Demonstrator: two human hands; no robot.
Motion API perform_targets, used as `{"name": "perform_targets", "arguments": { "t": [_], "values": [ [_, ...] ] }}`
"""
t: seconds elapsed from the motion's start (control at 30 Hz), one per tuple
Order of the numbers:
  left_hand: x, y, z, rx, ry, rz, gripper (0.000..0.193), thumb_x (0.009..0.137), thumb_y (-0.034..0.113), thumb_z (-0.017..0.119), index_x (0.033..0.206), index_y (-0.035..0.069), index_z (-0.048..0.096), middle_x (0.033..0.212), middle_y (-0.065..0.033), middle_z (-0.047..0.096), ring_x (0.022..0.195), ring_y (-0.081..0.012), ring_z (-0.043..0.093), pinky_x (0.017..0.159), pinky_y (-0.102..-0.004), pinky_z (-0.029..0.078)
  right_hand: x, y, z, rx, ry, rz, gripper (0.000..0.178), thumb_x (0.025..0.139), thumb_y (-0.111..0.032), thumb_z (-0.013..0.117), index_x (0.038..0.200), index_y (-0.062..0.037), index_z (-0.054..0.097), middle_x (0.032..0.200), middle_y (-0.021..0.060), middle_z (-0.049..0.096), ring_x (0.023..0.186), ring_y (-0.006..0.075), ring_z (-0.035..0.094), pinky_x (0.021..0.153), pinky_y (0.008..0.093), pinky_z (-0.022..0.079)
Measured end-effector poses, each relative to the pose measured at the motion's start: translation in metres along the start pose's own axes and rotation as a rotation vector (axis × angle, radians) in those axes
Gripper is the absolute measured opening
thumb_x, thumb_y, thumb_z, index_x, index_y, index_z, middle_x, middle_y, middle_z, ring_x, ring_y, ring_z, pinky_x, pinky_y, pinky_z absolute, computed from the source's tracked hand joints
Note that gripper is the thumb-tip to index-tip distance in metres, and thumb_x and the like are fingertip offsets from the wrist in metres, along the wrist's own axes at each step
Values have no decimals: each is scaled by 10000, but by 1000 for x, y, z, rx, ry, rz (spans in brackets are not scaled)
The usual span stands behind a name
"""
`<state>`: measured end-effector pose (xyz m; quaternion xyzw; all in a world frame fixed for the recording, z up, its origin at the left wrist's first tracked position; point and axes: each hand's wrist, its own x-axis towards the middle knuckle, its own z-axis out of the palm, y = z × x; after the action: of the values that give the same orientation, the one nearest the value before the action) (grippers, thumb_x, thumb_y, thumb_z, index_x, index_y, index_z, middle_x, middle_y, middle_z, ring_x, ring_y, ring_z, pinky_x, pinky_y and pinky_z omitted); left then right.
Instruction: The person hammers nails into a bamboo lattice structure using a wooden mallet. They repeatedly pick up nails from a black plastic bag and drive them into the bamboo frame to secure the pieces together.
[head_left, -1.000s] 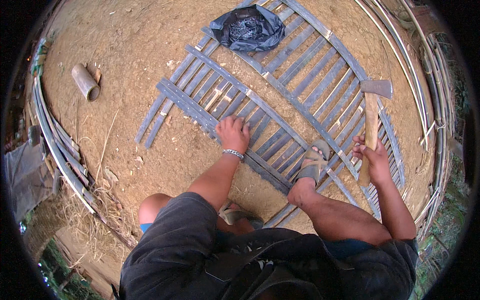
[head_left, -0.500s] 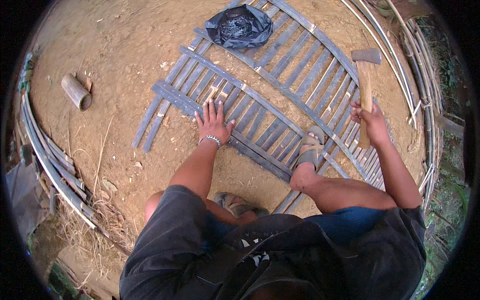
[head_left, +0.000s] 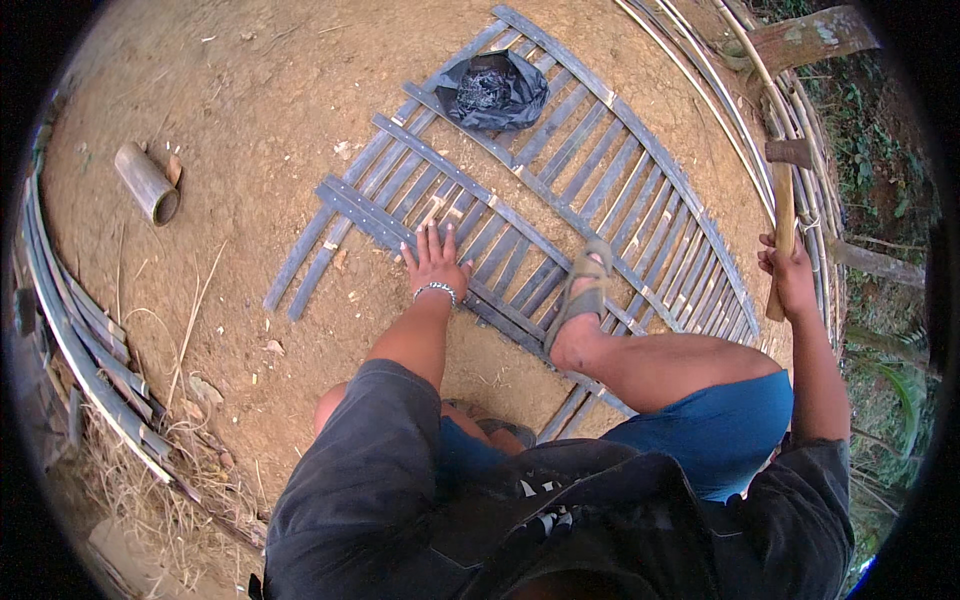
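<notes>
A slatted bamboo panel (head_left: 560, 245) of dark strips, with small nail heads along its rails, lies flat on the ground. My left hand (head_left: 437, 268) is pressed on its near rail, fingers spread, wearing a chain bracelet at the wrist. Out to the right, my right hand (head_left: 792, 275) is wrapped round the wooden handle of an axe (head_left: 783, 205), its metal head upward and clear of the panel. My sandalled right foot (head_left: 583, 290) stands on the slats, right of my left hand.
A black plastic bag (head_left: 512, 100) holding thin dark metal pieces, apparently nails, sits on the panel's far part. A short bamboo tube (head_left: 147, 183) lies at the left. Bent bamboo poles (head_left: 85, 335) edge the left side, more poles (head_left: 805, 110) the right, beside plants.
The axe in my right hand has swung outward to the right, away from the panel. My right foot has shifted left on the slats. My left hand keeps its place on the rail.
</notes>
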<state>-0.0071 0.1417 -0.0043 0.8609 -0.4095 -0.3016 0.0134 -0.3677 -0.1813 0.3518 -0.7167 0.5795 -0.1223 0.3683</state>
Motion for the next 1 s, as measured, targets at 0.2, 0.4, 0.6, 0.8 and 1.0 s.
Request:
{"name": "perform_targets", "arguments": {
  "t": [0.2,0.4,0.6,0.8,1.0],
  "values": [
    [1,6,-8,18,-37,-18,843,992,547,480,1640,173,93,1708,-132,-19,1571,-338,-52,1226,-609,-15,6,-3,41,66,-18,-3,329,940,-55,552,1258,30,544,1207,144,661,922,183,661,838,325,563],
    [6,9,-5,55,-45,-26,846,987,559,479,1637,158,115,1706,-145,-6,1571,-343,-42,1216,-630,-6,59,4,94,175,-190,26,347,925,-69,587,1256,30,542,1165,124,659,950,187,650,882,341,553],
    [4,15,-6,122,1,-57,838,972,549,505,1632,166,160,1701,-149,57,1571,-341,15,1226,-612,1,101,22,130,194,-374,24,351,950,-67,568,1284,27,518,1250,139,633,971,177,645,901,341,544],
    [20,40,10,-75,311,31,536,843,407,731,1293,136,623,1383,-170,503,1350,-377,417,1139,-557,258,125,55,215,411,-441,99,365,949,-38,564,1303,29,507,1210,122,665,959,174,662,894,335,542],
    [36,62,16,-42,402,-2,360,785,326,788,1077,130,712,1173,-118,586,1160,-332,527,1050,-510,330,135,78,248,390,-637,171,325,948,-42,576,1264,23,540,1206,105,666,961,163,660,866,330,529]
  ]
}}
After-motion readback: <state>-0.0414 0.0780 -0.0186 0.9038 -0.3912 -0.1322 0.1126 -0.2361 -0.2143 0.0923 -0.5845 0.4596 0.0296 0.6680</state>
